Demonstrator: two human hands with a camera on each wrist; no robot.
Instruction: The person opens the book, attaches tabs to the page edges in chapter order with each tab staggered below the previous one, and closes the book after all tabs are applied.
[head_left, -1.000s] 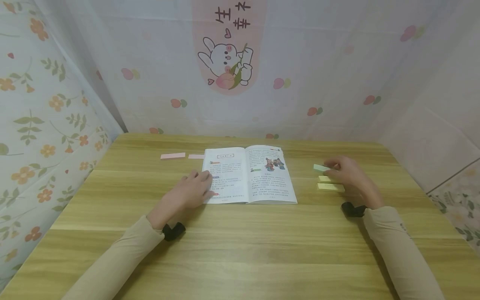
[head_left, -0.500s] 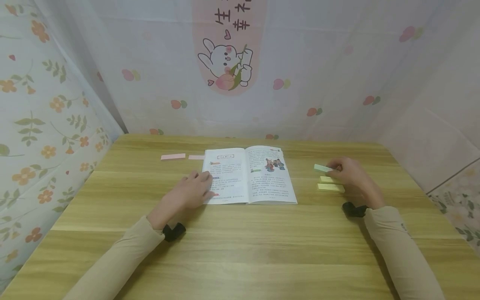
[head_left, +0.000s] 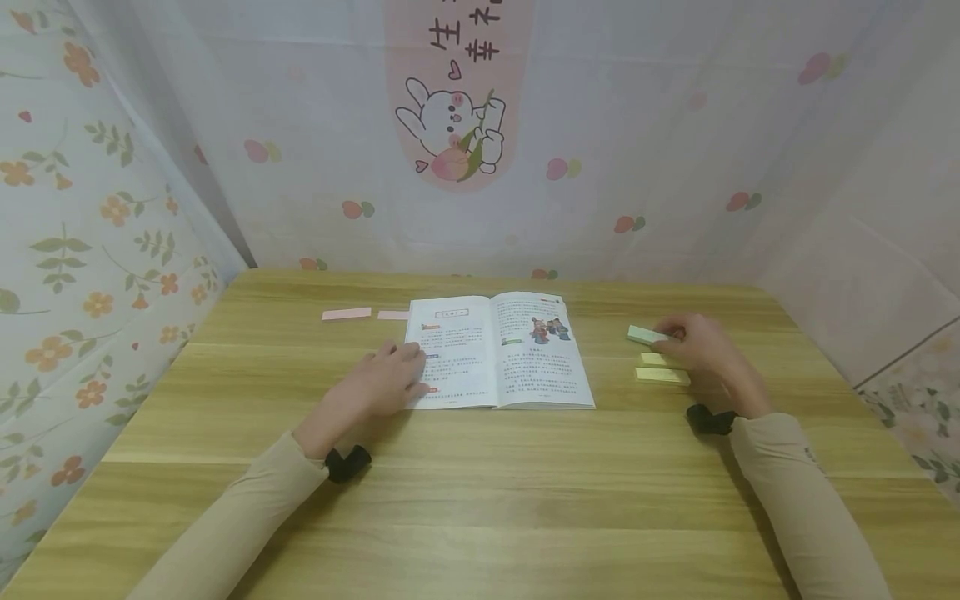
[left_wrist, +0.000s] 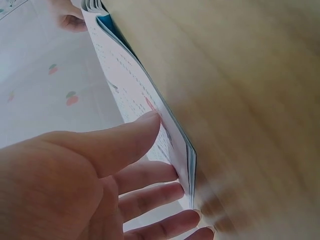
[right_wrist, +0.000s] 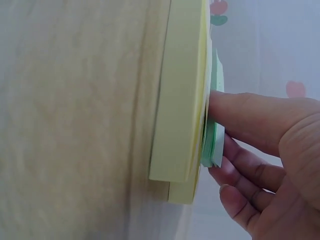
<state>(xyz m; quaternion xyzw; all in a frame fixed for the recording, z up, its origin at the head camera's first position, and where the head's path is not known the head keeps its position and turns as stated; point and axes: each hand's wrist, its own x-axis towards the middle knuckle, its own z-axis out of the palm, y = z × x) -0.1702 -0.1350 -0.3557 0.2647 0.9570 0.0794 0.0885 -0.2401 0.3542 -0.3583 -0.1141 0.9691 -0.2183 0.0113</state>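
Observation:
An open book (head_left: 491,354) with printed pages lies on the table. My left hand (head_left: 386,379) rests on the edge of its left page; in the left wrist view the thumb and the spread, slightly bent fingers (left_wrist: 145,202) touch the page's margin. At the right, my right hand (head_left: 701,343) pinches the near end of a green sticky note pad (head_left: 641,335). Seen from the right wrist, the thumb (right_wrist: 240,112) is on one side of the green pad (right_wrist: 212,145) and fingers curl at its end; its sheets look slightly fanned. Part of the pad is hidden by the hand.
Two yellow sticky note pads, the nearer one (head_left: 662,376) and the farther one (head_left: 656,360), lie just in front of the green pad. A pink strip pad (head_left: 347,313) lies left of the book. A pink tab (head_left: 393,315) sticks out from the book's left edge.
My right hand has shifted very slightly right and settled at the green pad's end. The left hand and the book stay in place.

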